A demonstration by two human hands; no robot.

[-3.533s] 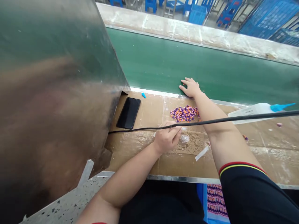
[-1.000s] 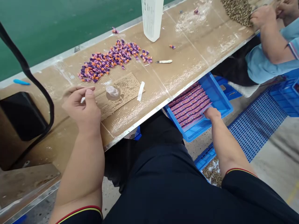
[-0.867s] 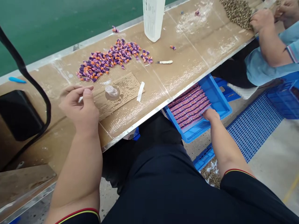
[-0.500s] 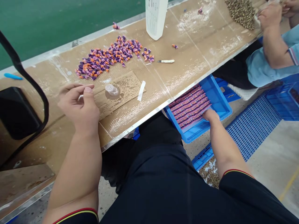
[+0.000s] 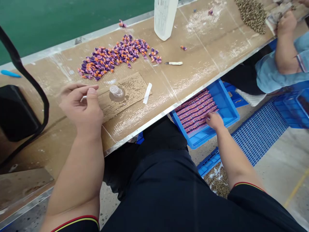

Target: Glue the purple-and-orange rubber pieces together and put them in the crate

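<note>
Right hand [image 5: 214, 120] has slid a little further onto the rows in the blue plastic crate [image 5: 225, 127], its fingers spread open and resting on the pink-and-blue striped strips [image 5: 195, 109] without visibly gripping any. Those strips lie in tight parallel rows, their long axis running diagonally across the crate, which sits below the steel bench edge. Left hand [image 5: 80, 106] hovers over the bench at the end of a cardboard scrap [image 5: 127, 100], thumb and fingers pinched closed on a small white sliver [image 5: 83, 98]. Only 1 short end shows beside the thumb, too small to tell which way it points. Just beyond the thumb stands a clear plastic cap [image 5: 116, 91], with a white paper strip [image 5: 147, 93] near it. Further up lie a heap of purple-and-orange pieces [image 5: 108, 56], a craft knife [image 5: 173, 63] and a white squeeze bottle [image 5: 165, 17]. A black cable [image 5: 45, 109] crosses the left of the view in front of a black phone [image 5: 16, 112]. At upper right, a co-worker's hand [image 5: 286, 24] is near a pile of brown beads [image 5: 252, 16].
</note>
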